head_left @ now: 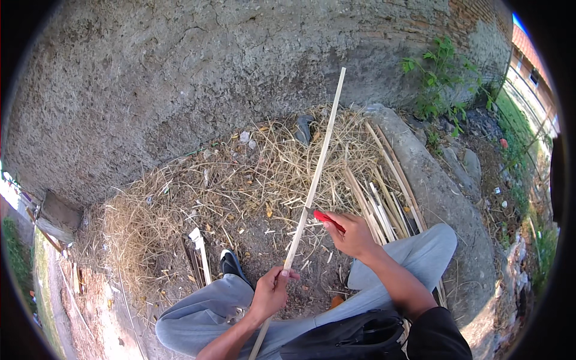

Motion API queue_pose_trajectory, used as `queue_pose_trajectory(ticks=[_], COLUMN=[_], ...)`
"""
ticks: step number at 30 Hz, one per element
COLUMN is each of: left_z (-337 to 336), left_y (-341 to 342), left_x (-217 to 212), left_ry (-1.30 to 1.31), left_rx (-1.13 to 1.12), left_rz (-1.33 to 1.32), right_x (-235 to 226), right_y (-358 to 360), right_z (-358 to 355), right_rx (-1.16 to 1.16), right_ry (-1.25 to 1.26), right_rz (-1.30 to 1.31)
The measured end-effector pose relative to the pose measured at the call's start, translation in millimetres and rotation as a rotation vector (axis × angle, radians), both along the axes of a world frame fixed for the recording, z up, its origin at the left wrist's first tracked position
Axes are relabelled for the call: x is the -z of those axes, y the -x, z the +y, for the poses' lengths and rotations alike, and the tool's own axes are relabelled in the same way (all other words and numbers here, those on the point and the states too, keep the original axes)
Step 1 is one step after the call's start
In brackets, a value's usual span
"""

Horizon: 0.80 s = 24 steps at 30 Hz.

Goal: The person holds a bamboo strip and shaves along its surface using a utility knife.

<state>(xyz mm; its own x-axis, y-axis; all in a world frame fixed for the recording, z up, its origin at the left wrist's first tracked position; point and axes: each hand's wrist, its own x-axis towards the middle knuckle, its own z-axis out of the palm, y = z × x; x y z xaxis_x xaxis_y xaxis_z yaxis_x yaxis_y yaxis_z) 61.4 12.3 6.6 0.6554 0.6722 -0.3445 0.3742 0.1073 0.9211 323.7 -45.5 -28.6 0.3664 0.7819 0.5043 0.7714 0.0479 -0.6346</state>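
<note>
Here the long pale bamboo strip (314, 180) runs slantwise up the middle of the view, its lower end passing beside the knee and its top reaching up against the rough grey wall (180, 78). The left hand (271, 293) is closed around the strip low down, thumb on top. The right hand (354, 235) sits higher and just to the right of the strip, fingers curled tight around a red-handled knife (328, 220), whose tip meets the strip's edge about a third of the way up. The two hands are near each other, with the strip between them.

Beyond the hands lies a heap of dry straw and shavings (240, 180) on bare earth. A bundle of split bamboo slats (384, 198) lies to the right along a stone kerb (432, 180). A black bag (354, 339) rests on the lap. No packages, labels or signs can be made out; small pale scraps in the straw are too small to tell.
</note>
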Motion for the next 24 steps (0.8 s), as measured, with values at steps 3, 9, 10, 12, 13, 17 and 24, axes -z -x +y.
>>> queue_pose_trajectory(ticks=[3, 9, 10, 12, 13, 17, 24], left_z=[2.1, -2.9, -2.9, -7.7, -9.7, -12.9, -14.6], left_y=[2.6, 0.9, 0.3, -0.1, -0.7, 2.7, 4.2], left_x=[7.8, 18.2, 19.5, 14.1, 9.8, 6.5, -2.5], left_ry=[-0.102, -0.533, -0.650, -0.630, -0.610, -0.729, -0.713], left_rx=[0.026, 0.028, 0.016, 0.009, 0.000, 0.032, 0.061], left_rz=[0.039, 0.053, -0.024, -0.002, 0.022, 0.001, 0.044], right_x=[-1.4, 5.2, 6.9, 6.7, 5.3, -5.2, 5.4], right_y=[3.8, 11.8, 13.4, 14.4, 14.6, 17.7, 15.8], right_z=[0.4, 1.8, 2.2, 3.0, 2.6, 1.0, 4.5], right_rx=[-0.020, 0.013, 0.033, 0.055, 0.063, 0.087, 0.102], right_ry=[0.076, -0.004, 0.002, 0.008, -0.005, -0.021, -0.014], right_rz=[-0.028, -0.147, -0.159, -0.172, -0.180, -0.190, -0.227])
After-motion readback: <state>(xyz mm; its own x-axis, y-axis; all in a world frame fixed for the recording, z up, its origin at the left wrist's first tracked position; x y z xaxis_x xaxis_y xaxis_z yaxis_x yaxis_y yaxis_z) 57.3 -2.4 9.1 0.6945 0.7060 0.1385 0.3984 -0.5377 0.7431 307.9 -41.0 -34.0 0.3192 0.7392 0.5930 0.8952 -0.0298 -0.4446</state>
